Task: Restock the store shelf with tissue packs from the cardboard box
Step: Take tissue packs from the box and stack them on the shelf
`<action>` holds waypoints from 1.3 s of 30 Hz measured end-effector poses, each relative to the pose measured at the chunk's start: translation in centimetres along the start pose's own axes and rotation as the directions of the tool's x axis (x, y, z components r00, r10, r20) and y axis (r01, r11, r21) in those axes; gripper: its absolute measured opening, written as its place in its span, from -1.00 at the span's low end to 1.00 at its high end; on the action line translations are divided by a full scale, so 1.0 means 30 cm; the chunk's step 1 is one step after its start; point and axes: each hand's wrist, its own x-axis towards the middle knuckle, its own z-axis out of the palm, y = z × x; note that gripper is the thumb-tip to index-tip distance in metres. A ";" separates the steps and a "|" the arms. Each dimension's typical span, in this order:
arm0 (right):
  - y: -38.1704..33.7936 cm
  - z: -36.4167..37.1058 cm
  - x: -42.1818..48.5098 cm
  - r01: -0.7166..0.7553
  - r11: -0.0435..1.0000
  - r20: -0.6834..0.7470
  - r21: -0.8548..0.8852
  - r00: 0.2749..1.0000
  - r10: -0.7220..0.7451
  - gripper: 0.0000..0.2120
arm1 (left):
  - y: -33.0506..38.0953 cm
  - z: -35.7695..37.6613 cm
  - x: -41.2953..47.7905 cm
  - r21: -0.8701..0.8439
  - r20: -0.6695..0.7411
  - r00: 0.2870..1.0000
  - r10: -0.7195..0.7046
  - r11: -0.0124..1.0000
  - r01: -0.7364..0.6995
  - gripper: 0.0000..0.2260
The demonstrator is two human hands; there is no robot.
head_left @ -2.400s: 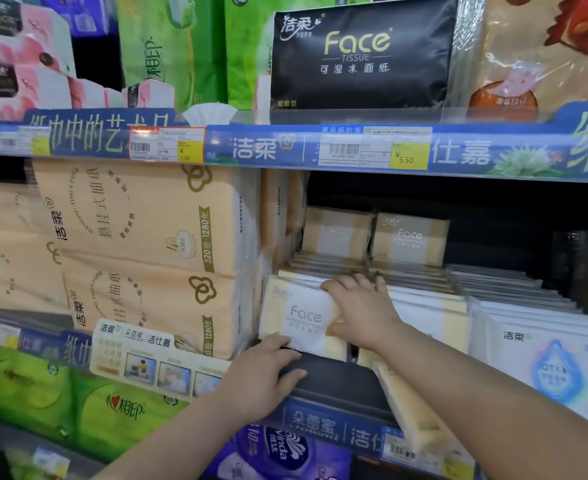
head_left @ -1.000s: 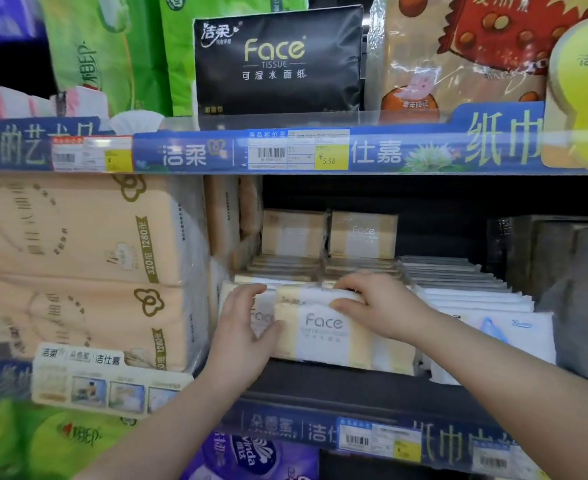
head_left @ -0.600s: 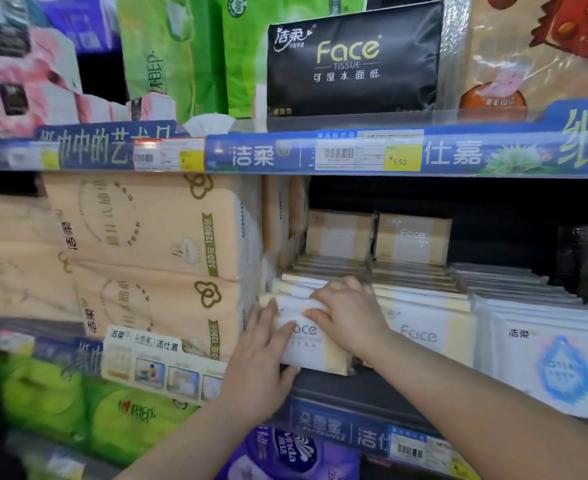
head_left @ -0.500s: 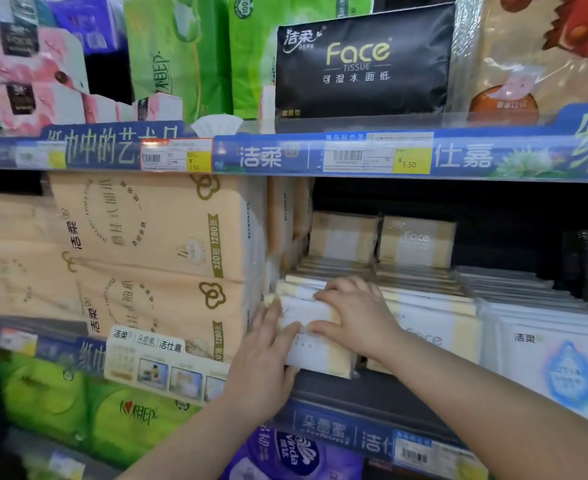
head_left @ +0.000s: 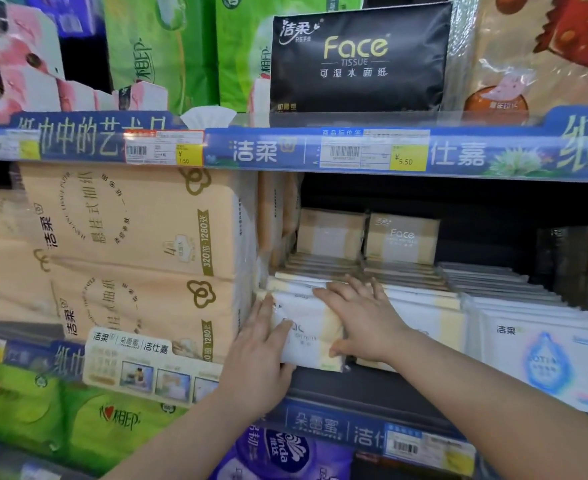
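A white-and-yellow Face tissue pack (head_left: pixel 306 341) stands upright at the front of the middle shelf (head_left: pixel 355 386), leading a row of like packs (head_left: pixel 320 268). My left hand (head_left: pixel 261 351) presses flat against its left end, fingers straight and thumb on the front face. My right hand (head_left: pixel 362 320) holds its right half, with fingers over the top edge and thumb at the lower front. A second row of the same packs (head_left: pixel 434 323) sits just to the right. No cardboard box is in view.
Large beige tissue bundles (head_left: pixel 130 230) wall the pack in on the left. White-and-blue packs (head_left: pixel 545 358) fill the right. Two packs (head_left: pixel 401 237) stand upright at the back. The upper shelf rail (head_left: pixel 268 150) hangs overhead, with a black Face pack (head_left: pixel 358 57) above it.
A second ago both hands handled a Face pack further right; they now hold one at the head of the left row, against the beige bundles. The right hand has slid down over its face.
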 end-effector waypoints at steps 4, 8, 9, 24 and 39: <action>-0.007 -0.027 -0.017 -0.045 0.999 0.031 0.009 0.999 0.045 0.06 | 0.002 -0.006 -0.006 -0.069 0.025 1.000 0.000 0.998 0.002 -0.42; -0.006 -0.058 -0.061 -0.103 0.993 0.008 0.054 0.995 0.103 0.01 | 0.048 -0.053 -0.015 -0.146 0.085 0.996 -0.041 0.988 0.053 -0.41; -0.004 -0.064 -0.079 -0.131 0.989 -0.013 0.073 0.991 0.132 -0.05 | 0.062 -0.066 -0.015 -0.142 0.096 0.995 -0.040 0.988 0.053 -0.42; 0.043 -0.053 -0.900 -0.757 0.647 0.154 -0.087 0.632 0.760 -0.32 | 0.647 -0.009 -0.098 -0.428 0.184 0.742 0.644 0.732 -0.529 -0.43; -0.114 -0.042 -1.927 -0.950 0.292 0.274 -0.112 0.253 0.928 -0.32 | 1.367 -0.143 -0.678 -0.537 0.370 0.437 0.820 0.572 -0.619 -0.38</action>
